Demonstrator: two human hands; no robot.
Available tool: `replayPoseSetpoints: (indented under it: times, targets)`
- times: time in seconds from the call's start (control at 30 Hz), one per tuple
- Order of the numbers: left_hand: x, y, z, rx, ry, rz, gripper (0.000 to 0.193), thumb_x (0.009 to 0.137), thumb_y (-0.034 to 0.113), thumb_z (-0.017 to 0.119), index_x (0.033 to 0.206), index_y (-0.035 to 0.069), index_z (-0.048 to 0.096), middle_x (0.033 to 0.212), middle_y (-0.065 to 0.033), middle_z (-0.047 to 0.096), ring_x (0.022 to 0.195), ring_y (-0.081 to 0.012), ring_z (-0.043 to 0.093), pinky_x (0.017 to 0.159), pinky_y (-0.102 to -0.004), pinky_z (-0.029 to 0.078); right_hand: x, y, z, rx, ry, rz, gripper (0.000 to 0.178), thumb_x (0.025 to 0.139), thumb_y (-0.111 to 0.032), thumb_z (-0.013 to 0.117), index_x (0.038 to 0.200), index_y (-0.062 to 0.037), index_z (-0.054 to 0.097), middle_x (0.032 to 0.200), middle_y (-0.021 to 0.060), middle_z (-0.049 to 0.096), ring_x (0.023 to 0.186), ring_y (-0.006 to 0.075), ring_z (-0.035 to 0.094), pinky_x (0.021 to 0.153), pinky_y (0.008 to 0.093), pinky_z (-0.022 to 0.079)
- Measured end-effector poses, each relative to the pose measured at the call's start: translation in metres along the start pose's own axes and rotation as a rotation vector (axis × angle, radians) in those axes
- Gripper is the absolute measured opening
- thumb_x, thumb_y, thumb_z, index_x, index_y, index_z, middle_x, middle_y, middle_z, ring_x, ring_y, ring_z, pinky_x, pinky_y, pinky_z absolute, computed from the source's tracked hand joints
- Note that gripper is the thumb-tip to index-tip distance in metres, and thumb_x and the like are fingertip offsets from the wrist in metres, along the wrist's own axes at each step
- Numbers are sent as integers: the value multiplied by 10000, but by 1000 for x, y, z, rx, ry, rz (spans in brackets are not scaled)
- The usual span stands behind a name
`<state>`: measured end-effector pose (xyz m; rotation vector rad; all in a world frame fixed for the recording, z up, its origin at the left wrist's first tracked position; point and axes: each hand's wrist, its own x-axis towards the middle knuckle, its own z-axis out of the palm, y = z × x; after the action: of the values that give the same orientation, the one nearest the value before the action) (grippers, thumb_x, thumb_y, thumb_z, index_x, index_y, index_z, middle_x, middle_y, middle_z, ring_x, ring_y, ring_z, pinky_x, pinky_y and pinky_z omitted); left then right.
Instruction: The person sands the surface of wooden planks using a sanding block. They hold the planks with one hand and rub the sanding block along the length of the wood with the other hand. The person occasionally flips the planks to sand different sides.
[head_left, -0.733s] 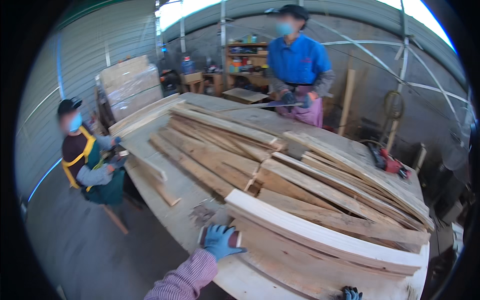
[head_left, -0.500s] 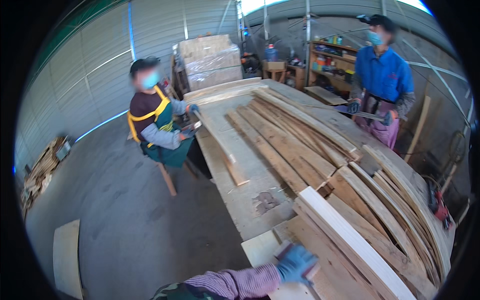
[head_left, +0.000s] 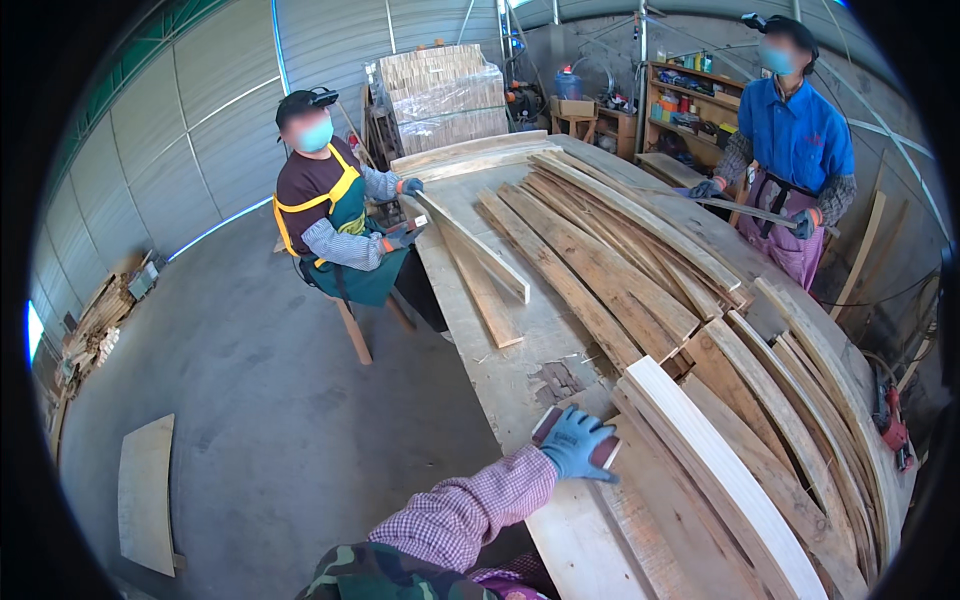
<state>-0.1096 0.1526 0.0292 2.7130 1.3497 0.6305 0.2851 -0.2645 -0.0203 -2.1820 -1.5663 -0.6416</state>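
Rough-sawn wooden planks [head_left: 640, 270] lie in long overlapping rows across the broad worktable [head_left: 520, 375], grain coarse, edges curved. Nearest the wearer, one pale smooth board [head_left: 720, 480] tops the stack. At its end, the left hand [head_left: 578, 443], blue-gloved, clamps a small dark-edged sanding block [head_left: 560, 425] against the wood
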Motion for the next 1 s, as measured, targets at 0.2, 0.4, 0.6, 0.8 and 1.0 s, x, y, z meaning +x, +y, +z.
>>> replayPoseSetpoints:
  times: [0.2,0.4,0.6,0.8,1.0]
  targets:
    - [-32,106,7,-114,-173,172,963,671,766,662,1310,54,546,1190,-125,552,1109,-306,479,998,-496,361,-4,8,-1,7,-89,0,783,783,-711,613,1275,-102,616,1249,87,648,1162,326,577,960,530,405]
    - [-81,218,22,-480,-214,613,987,460,776,735,1201,133,622,1212,-118,592,1121,-350,515,1095,-616,290,-2,13,-15,35,-216,7,809,761,-685,654,1321,-106,586,1284,93,630,1215,333,546,1006,543,374]
    - [2,86,-10,-103,-246,280,702,598,702,751,965,116,632,960,-91,607,954,-280,557,898,-462,415,0,-5,-20,87,-170,111,764,703,-523,780,1303,-89,589,1285,103,631,1231,325,534,1058,547,329]
    - [-5,35,12,26,40,75,916,604,804,700,1185,99,638,1026,-109,588,1001,-286,506,976,-489,361,13,-13,-14,104,-352,226,835,645,-354,797,1374,-65,510,1380,124,546,1376,324,412,1200,510,178]
    - [-73,204,30,-396,-192,492,993,600,761,717,1286,62,553,1146,-125,515,1114,-338,479,1122,-569,279,-5,1,-19,58,-378,227,878,640,-387,797,1397,-68,486,1446,108,509,1408,312,382,1217,498,153]
